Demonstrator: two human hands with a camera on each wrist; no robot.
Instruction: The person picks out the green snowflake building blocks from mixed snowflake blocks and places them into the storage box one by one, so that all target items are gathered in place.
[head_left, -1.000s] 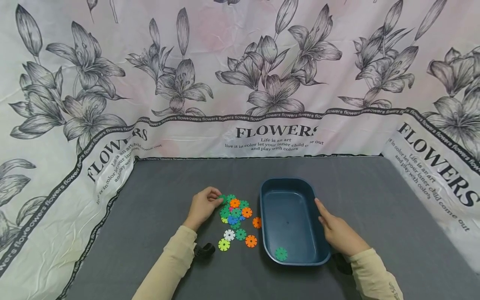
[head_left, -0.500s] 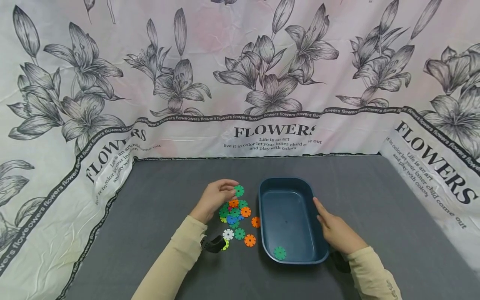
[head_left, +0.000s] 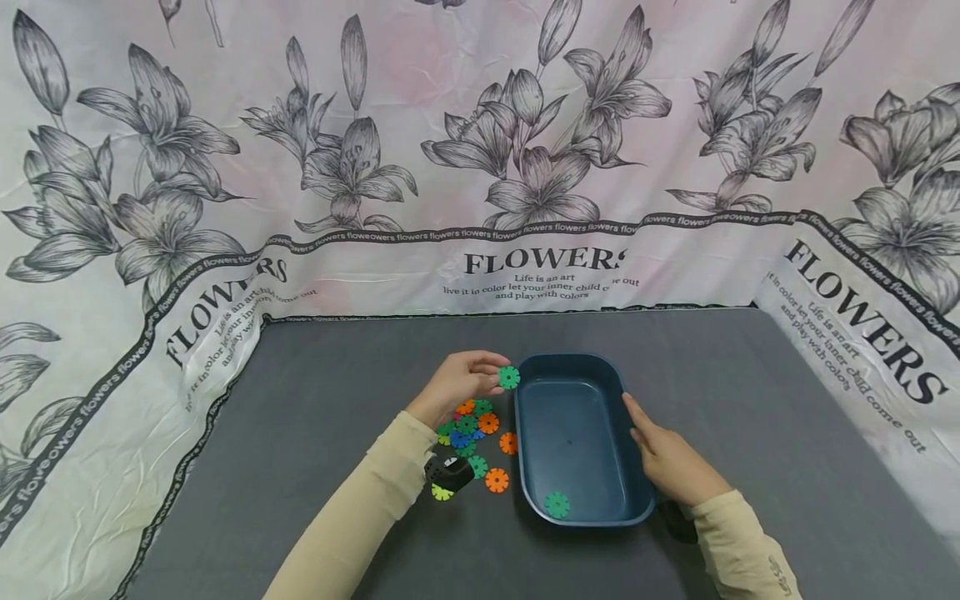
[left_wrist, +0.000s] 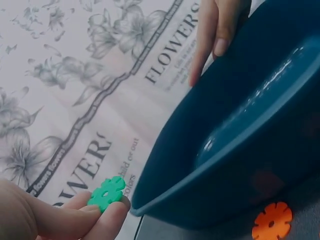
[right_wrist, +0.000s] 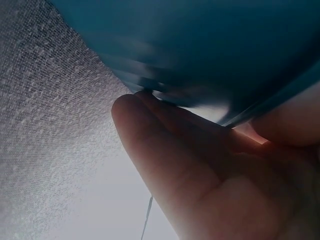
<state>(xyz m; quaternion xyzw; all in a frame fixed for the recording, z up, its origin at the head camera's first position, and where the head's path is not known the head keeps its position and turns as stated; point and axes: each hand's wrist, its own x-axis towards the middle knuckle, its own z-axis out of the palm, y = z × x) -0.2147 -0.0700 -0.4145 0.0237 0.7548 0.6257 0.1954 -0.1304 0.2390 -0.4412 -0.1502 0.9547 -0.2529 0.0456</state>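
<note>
My left hand (head_left: 465, 383) pinches a green notched plastic disc (head_left: 509, 377) between thumb and fingers. In the left wrist view the same green disc (left_wrist: 106, 194) is held beside the rim of a deep blue bin (left_wrist: 175, 185). The hand is just off the bin's far left corner in the head view. My right hand (head_left: 675, 462) rests on the right side of the blue bin (head_left: 585, 433), with fairly straight fingers along its wall. The right wrist view shows those fingers (right_wrist: 165, 145) against the outer wall. One green disc (head_left: 557, 505) lies inside the bin, near its front.
Several coloured discs (head_left: 467, 425) lie heaped left of the bin, partly behind my left wrist. Loose orange discs (head_left: 497, 480) lie near the bin's left wall. A black wrist device (head_left: 450, 472) is on my left wrist. The grey table (head_left: 300, 467) meets a flowered cloth (head_left: 360, 275) behind.
My left hand has picked the green disc off the far end of the heap, lifted it and carried it right to the bin's rim. The right hand stays at the bin.
</note>
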